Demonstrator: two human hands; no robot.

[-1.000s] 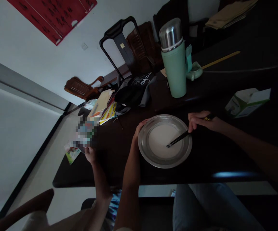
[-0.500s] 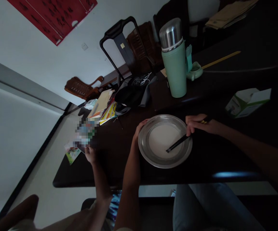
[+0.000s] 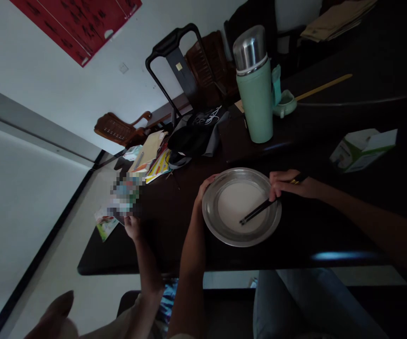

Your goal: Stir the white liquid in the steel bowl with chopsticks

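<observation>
A round metal bowl point(image 3: 210, 221) stands on the dark table in front of me, with a pale, milky liquid point(image 3: 240, 202) in its bottom. My left hand point(image 3: 205, 189) grips the bowl's left rim; its fingertips curl over the far-left edge. Above the right rim, my right hand point(image 3: 286, 183) is closed around a pair of black chopsticks point(image 3: 258, 212). Their tips dip into the liquid near the middle of the bowl, and their gold-banded upper ends stick out behind the hand.
A green flask point(image 3: 256, 103) with a steel cap stands behind the bowl, beside a small green cup point(image 3: 285, 104). An open green-and-white box point(image 3: 362, 150) lies to the right. Papers point(image 3: 150, 155) and a black bag point(image 3: 196, 134) lie at the back left. Another person's hand point(image 3: 132, 226) rests at the left.
My right hand has shifted slightly left, and the chopstick tips have moved a little left in the liquid. The bowl and my left hand stay put. The other person's other arm has moved.
</observation>
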